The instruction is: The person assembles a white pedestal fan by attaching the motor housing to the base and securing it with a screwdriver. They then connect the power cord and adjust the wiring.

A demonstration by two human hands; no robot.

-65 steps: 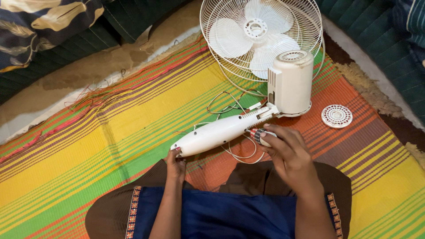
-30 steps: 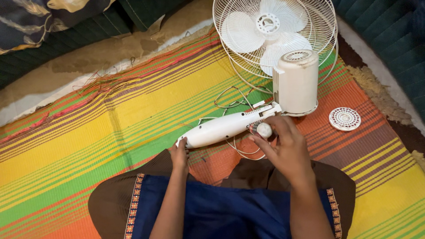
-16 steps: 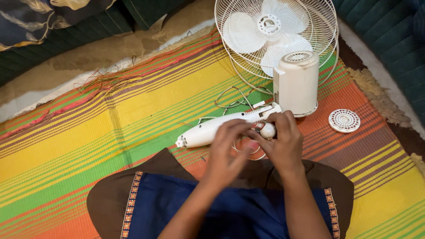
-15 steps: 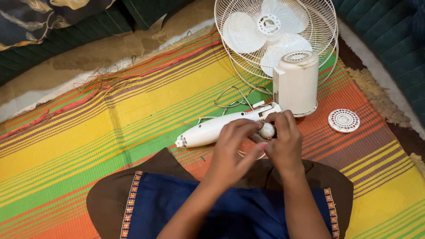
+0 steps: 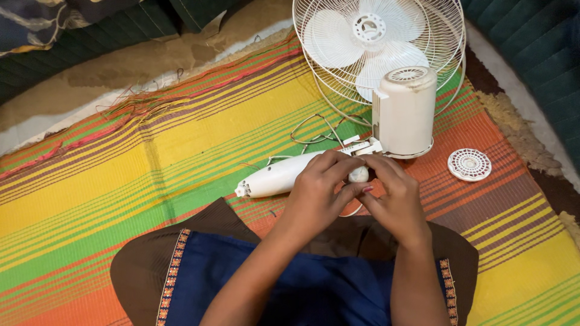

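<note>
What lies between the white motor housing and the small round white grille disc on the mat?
Only bare striped mat between motor housing and grille disc, in the head view.

My count around the striped mat (image 5: 151, 157)

On the mat I count one white fan head (image 5: 377, 45) at its far right corner, one cylindrical motor cover (image 5: 403, 111) just below that, one round white grille cap (image 5: 469, 164) to the cover's right, one white tapered housing (image 5: 275, 177), one small white knob (image 5: 359, 174), and two hands, left hand (image 5: 317, 196) and right hand (image 5: 393, 196). The loose wires (image 5: 314, 136) I can't count surely.
</note>
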